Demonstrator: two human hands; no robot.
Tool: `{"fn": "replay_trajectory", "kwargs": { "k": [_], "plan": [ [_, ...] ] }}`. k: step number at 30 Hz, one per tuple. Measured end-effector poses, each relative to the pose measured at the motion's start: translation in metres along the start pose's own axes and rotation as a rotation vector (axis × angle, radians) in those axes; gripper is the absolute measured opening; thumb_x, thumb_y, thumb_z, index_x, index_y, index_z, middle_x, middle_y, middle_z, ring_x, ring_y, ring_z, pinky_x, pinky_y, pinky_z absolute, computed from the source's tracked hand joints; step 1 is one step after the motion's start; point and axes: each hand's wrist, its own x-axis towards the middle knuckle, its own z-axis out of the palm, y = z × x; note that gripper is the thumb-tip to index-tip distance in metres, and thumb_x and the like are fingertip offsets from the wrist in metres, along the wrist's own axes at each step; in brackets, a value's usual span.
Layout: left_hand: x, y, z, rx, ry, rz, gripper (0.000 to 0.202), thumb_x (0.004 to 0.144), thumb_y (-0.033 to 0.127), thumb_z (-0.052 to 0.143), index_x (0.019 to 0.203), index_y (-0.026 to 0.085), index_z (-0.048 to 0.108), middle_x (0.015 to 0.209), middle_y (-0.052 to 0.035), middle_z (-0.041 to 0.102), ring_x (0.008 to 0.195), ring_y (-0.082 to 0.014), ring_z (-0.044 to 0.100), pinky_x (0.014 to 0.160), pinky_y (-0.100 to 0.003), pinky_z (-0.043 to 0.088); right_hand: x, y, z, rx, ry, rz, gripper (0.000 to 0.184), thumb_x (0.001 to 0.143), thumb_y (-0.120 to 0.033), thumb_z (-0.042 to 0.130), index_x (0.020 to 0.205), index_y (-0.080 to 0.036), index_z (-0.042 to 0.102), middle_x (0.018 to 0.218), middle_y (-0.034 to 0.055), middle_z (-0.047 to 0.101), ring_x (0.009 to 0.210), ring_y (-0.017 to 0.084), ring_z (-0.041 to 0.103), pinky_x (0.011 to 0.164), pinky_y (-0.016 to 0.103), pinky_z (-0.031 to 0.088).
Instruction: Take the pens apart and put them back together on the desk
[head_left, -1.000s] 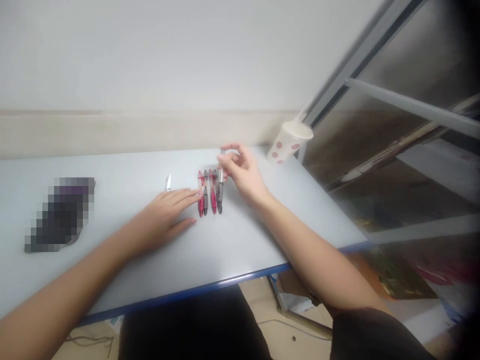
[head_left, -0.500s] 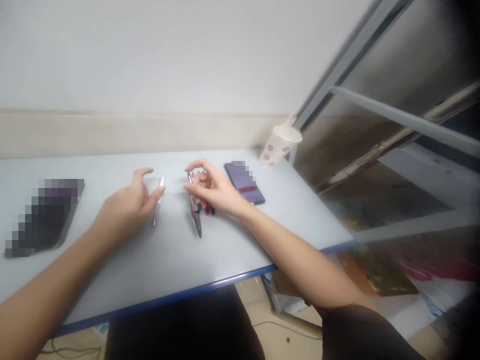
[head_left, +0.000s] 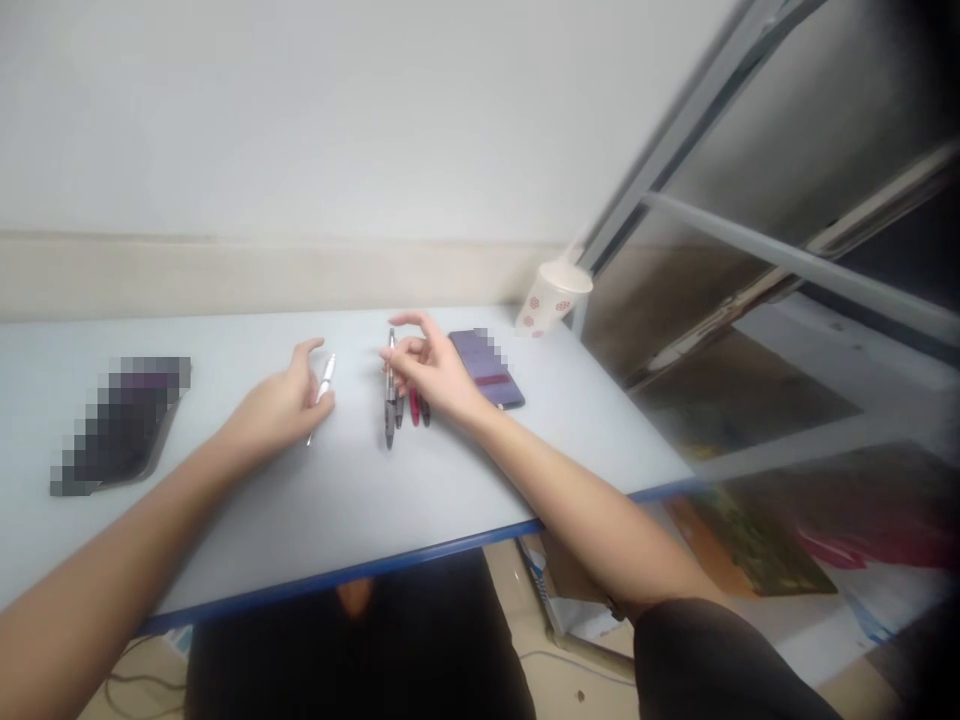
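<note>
My left hand (head_left: 281,405) is at the left of a white pen (head_left: 327,378). Its index finger and thumb are spread, and the thumb crosses over the pen's middle. My right hand (head_left: 435,375) has its thumb against a grey and black pen (head_left: 390,385), which points toward the table's front edge. The index finger reaches out past that pen's top, and the other fingers are curled. Under these fingers lie a red pen (head_left: 415,408) and dark pens (head_left: 425,412) side by side, their upper parts hidden.
A phone (head_left: 161,425), partly pixelated, lies at the left. Another phone (head_left: 491,375) is just right of my right hand. A paper cup (head_left: 551,300) with red patterns stands at the back right corner. Beside the table (head_left: 315,520) rises a metal-framed rack (head_left: 750,225).
The grey and black pen has turned from slanted to nearly straight beside the other pens and shifted slightly away from me. My left thumb has slid down along the white pen.
</note>
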Motion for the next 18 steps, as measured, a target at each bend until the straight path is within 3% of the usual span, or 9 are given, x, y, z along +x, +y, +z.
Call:
{"fn": "replay_trajectory", "kwargs": {
  "k": [2,8,15,18],
  "plan": [
    [0.0003,-0.0015,-0.0009,-0.070,0.006,-0.001,0.085,0.089,0.044,0.053,0.163,0.015,0.024,0.077,0.0023,0.063,0.069,-0.0243,0.065,0.067,-0.034,0.046,0.0012,0.0018,-0.0005,0.012,0.001,0.014,0.045,0.088,-0.037,0.077,0.121,-0.026,0.048,0.070,-0.0097,0.058,0.055,0.010,0.057,0.051,0.023,0.052],
    [-0.0019,0.0045,-0.0036,-0.204,0.013,-0.005,0.084,0.085,0.038,0.056,0.162,0.014,0.028,0.074,0.0038,0.062,0.068,-0.0226,0.063,0.071,-0.034,0.047,0.0039,0.0022,-0.0035,-0.021,0.084,-0.021,0.026,0.091,-0.034,0.072,0.104,-0.024,0.053,0.067,-0.0090,0.055,0.054,0.008,0.053,0.050,0.021,0.049],
    [-0.0035,0.0054,-0.0003,-0.332,0.031,0.027,0.084,0.083,0.033,0.058,0.161,0.015,0.033,0.071,0.0049,0.059,0.067,-0.0214,0.061,0.071,-0.034,0.047,0.0030,-0.0016,-0.0040,-0.068,0.107,-0.002,0.030,0.090,-0.039,0.075,0.103,-0.024,0.053,0.066,-0.0092,0.054,0.054,0.009,0.054,0.050,0.021,0.048],
    [-0.0015,0.0013,0.0018,-0.448,0.038,0.041,0.086,0.082,0.031,0.061,0.161,0.016,0.032,0.078,0.0024,0.064,0.073,-0.0211,0.064,0.075,-0.035,0.049,0.0042,-0.0053,-0.0042,-0.074,0.106,0.028,0.031,0.090,-0.036,0.074,0.110,-0.024,0.052,0.068,-0.0087,0.057,0.055,0.010,0.055,0.051,0.021,0.050]
  ]
}}
